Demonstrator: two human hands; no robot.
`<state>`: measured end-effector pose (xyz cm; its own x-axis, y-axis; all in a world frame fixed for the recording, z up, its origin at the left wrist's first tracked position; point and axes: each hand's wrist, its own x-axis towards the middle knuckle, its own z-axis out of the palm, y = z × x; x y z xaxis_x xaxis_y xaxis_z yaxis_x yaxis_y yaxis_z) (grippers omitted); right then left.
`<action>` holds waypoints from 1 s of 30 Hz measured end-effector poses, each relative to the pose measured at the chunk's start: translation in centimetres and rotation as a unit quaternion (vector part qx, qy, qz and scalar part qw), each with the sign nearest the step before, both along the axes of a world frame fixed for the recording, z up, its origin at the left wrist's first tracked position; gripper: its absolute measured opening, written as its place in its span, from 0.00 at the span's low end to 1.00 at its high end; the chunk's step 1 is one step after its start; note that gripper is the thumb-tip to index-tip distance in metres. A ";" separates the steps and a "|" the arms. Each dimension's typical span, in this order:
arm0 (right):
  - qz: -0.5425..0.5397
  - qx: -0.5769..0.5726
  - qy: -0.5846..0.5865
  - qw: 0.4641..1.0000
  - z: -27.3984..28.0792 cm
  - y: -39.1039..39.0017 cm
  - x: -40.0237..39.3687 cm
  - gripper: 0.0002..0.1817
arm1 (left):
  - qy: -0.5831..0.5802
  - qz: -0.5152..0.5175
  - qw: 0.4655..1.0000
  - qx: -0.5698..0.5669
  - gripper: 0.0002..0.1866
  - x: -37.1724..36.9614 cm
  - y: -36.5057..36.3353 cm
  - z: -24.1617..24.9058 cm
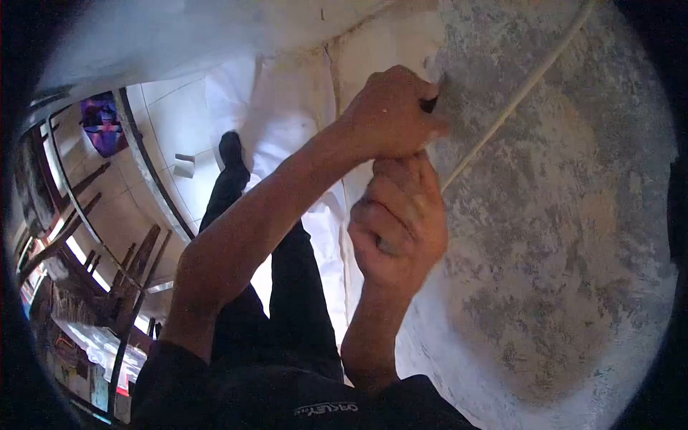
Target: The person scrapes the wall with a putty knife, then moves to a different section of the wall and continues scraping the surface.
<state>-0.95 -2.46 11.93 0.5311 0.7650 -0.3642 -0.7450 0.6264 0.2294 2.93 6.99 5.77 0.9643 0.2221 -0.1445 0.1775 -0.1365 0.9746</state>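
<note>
A thin cream-coloured cable (517, 99) runs diagonally down the wall from the upper right to the edge of my right hand (401, 226). That hand is closed, its curled fingers at the cable's lower visible end. Just above it, touching its fingertips, my left hand (394, 111) is closed in a fist against the wall. A small dark patch shows between its thumb and fingers; I cannot tell what it holds. Behind both hands is the wall (530, 236), with rough grey plaster patches on a pale surface.
White sheeting (276, 115) covers the floor along the wall's foot, with my dark-shod foot (231, 150) beside it. Curved metal rails (147, 158) and wooden chairs (136, 276) stand at the left. A purple patterned bag (104, 125) and a small pale piece (184, 166) lie on tiles.
</note>
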 end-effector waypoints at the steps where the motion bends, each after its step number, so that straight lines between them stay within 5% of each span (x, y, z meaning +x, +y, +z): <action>1: -0.002 -0.005 0.002 1.000 -1.0 -0.4 0.2 0.10 | 0.002 -0.002 1.000 -0.005 0.12 0.7 -0.2 -1.2; 4: 0.037 -0.226 -0.201 0.952 -6.2 -0.6 1.5 0.15 | 0.040 0.000 0.994 0.100 0.14 2.6 0.4 -4.0; 7: 0.022 -0.163 -0.165 0.972 -7.1 0.5 1.7 0.14 | 0.049 -0.042 0.998 0.026 0.14 1.8 1.7 -2.8; 9: 0.014 -0.101 -0.130 0.986 -7.5 1.3 2.1 0.14 | 0.028 -0.039 0.991 0.126 0.14 1.3 0.7 -1.1; 13: -0.004 0.012 -0.055 0.998 -7.1 1.6 2.0 0.13 | 0.060 -0.059 0.986 0.142 0.14 2.7 1.9 -4.3; 14: 0.081 -0.377 -0.304 0.871 -7.3 1.0 2.4 0.11 | 0.054 -0.060 0.993 0.088 0.14 2.7 2.5 -4.3; 16: 0.078 -0.334 -0.264 0.901 -7.9 1.1 2.1 0.11 | 0.059 -0.064 0.996 0.027 0.14 2.2 2.1 -4.8; 19: 0.062 -0.204 -0.150 0.965 -8.3 1.6 1.8 0.09 | 0.049 -0.041 0.988 0.137 0.15 2.3 1.7 -2.7; 21: 0.048 -0.111 -0.073 0.990 -8.0 2.1 1.4 0.08 | 0.025 -0.153 0.986 0.065 0.16 2.6 3.3 -4.7; 23: 0.031 -0.014 0.002 0.999 -7.1 2.8 0.9 0.07 | 0.060 -0.125 0.990 -0.004 0.16 2.2 3.1 -5.5; 25: 0.041 -0.084 0.012 0.996 -4.4 3.0 1.4 0.08 | 0.084 -0.091 0.990 -0.064 0.16 2.4 3.8 -4.1; 27: 0.009 -0.070 0.015 0.997 -1.2 2.3 1.4 0.11 | 0.033 -0.059 0.997 0.043 0.17 2.1 2.4 -1.8; 30: -0.009 -0.071 0.002 0.997 0.0 1.0 0.9 0.15 | 0.004 0.009 0.999 0.053 0.17 1.2 0.6 -0.5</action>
<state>-0.03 -1.49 11.97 0.5430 0.6957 -0.4704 -0.7323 0.6664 0.1402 4.15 7.54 5.26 0.9587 0.2542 -0.1275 0.1891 -0.2350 0.9534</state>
